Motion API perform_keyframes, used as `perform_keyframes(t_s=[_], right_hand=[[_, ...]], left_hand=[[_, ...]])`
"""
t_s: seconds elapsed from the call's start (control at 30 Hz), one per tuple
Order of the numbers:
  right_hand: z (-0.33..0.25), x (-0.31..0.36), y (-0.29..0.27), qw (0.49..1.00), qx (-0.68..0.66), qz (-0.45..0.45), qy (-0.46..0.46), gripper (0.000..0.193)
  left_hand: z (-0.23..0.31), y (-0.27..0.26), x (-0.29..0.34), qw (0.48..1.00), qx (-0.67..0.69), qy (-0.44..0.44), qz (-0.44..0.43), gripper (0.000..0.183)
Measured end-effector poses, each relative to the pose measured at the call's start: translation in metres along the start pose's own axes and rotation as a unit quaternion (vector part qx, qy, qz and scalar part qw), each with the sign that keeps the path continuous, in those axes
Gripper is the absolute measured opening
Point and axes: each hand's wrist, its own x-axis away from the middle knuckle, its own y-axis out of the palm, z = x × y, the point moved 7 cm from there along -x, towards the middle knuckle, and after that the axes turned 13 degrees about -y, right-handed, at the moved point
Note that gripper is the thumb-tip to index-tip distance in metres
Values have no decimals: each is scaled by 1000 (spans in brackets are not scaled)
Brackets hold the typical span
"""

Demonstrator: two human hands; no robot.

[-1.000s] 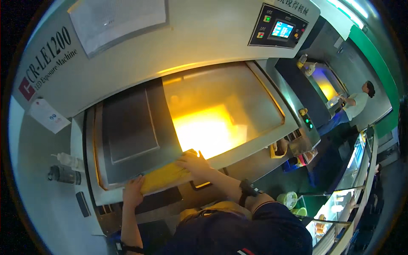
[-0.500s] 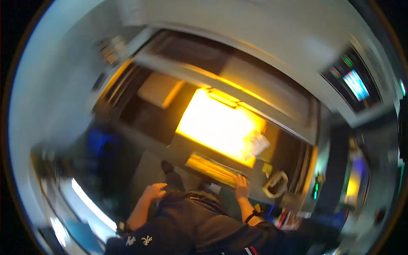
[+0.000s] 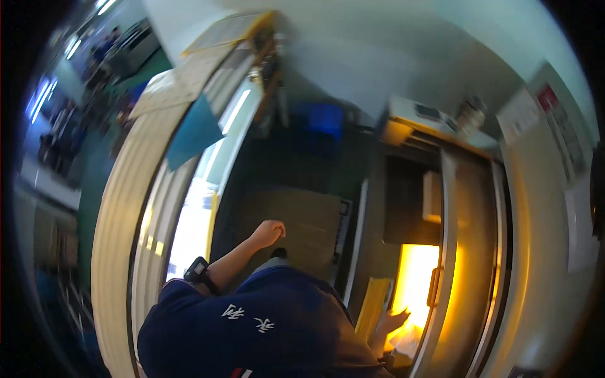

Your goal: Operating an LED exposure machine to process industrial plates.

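My left hand (image 3: 270, 233) hangs in the air in front of my body, its fingers curled into a loose fist with nothing visible in them. A dark watch (image 3: 199, 271) sits on that wrist. At the lower right my right hand (image 3: 393, 322) reaches to the edge of a glowing yellow-white light panel (image 3: 417, 271), fingers stretched out and partly in silhouette. Just below it on the panel lies a pale, crumpled-looking sheet (image 3: 406, 342); whether the fingers touch it, I cannot tell. A yellow-lit flat strip (image 3: 372, 302) lies beside that hand, nearer my body.
The panel sits inside a cabinet with a metal frame rail (image 3: 448, 208) and a pale box (image 3: 432, 196). To my left runs a long, ribbed cream bench (image 3: 120, 252) with a blue sheet (image 3: 194, 133) over it. A blue bin (image 3: 324, 120) stands ahead on the floor.
My view has swung left, away from the light panel. My right hand has left the strip and reached over the panel's edge. My left hand's fingers have curled in.
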Motion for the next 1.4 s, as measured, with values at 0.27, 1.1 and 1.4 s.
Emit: perform_keyframes(t_s=[0.27, 1.1, 1.4], right_hand=[[-71, -74, -74, 988, 53, -38, -142, 52], [-202, -74, -310, 969, 180, 134, -104, 55], [-190, -88, -386, 950, 230, 207, -47, 59]], left_hand=[[-9, -228, 10, 885, 255, 69, 383, 12], [-44, -397, -164, 554, 809, 37, 192, 70], [-75, -424, -171, 554, 758, -31, 342, 42]])
